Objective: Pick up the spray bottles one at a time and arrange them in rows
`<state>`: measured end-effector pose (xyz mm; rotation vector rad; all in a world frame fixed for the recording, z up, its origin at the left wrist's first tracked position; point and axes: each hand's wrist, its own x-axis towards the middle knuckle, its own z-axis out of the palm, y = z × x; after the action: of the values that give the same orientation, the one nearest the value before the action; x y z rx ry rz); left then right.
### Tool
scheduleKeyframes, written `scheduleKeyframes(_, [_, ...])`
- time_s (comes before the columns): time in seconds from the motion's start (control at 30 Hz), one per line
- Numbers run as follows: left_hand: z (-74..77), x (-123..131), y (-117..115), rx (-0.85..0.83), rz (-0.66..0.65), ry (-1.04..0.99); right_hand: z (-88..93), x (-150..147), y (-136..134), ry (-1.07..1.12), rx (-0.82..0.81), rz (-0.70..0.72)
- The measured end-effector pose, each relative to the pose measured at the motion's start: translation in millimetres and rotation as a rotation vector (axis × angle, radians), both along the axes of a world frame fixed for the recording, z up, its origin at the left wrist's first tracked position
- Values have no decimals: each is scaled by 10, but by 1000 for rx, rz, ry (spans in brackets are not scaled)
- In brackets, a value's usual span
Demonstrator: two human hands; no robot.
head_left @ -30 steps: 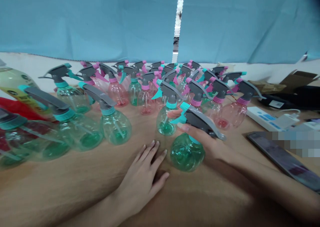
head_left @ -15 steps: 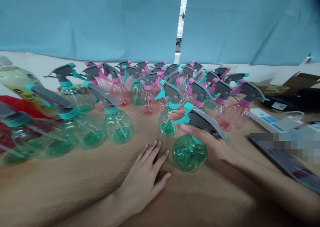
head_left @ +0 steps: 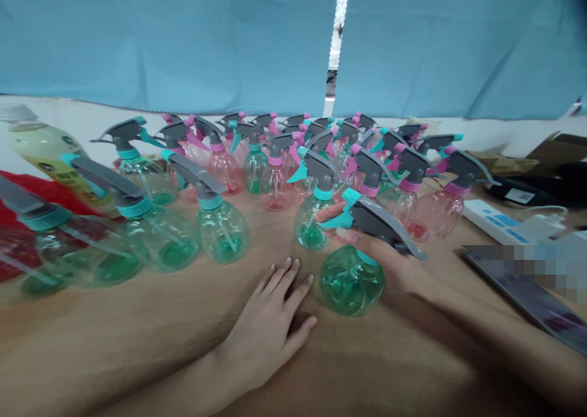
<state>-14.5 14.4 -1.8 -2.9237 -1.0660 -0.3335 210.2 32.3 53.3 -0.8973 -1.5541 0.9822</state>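
My right hand [head_left: 385, 252] is wrapped round the neck of a clear green spray bottle [head_left: 352, 285], which has a grey trigger head and a turquoise nozzle pointing left. The bottle looks slightly tilted; whether its base touches the table I cannot tell. My left hand [head_left: 273, 319] lies flat on the wooden table [head_left: 174, 337], fingers apart, holding nothing, just left of that bottle. Behind the held bottle stands another green spray bottle [head_left: 312, 221]. A further green spray bottle [head_left: 223, 230] stands to the left of it, beyond my left fingertips.
Several pink and green spray bottles crowd the back, among them a pink one [head_left: 443, 212]. At the left stand more green bottles [head_left: 160, 236], a red bag [head_left: 18, 206] and a yellowish bottle [head_left: 50, 154]. To the right lie a white power strip [head_left: 493, 221] and a dark phone [head_left: 518, 295].
The whole view has shifted slightly, so everything appears a little further right. My right hand keeps its hold on the spray bottle, and my left hand stays flat on the table.
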Motion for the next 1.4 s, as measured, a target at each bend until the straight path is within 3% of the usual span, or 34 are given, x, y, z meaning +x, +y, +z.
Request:
scheduleKeyframes(0.73, [6, 0, -14, 4, -5, 2, 13, 15, 2, -47, -16, 22])
scheduleKeyframes(1.17, [26, 4, -8, -8, 2, 11, 140, -40, -51, -73, 8, -38])
scheduleKeyframes(1.4, [28, 7, -4, -9, 4, 8, 111, -41, -32, -78, 28, -66])
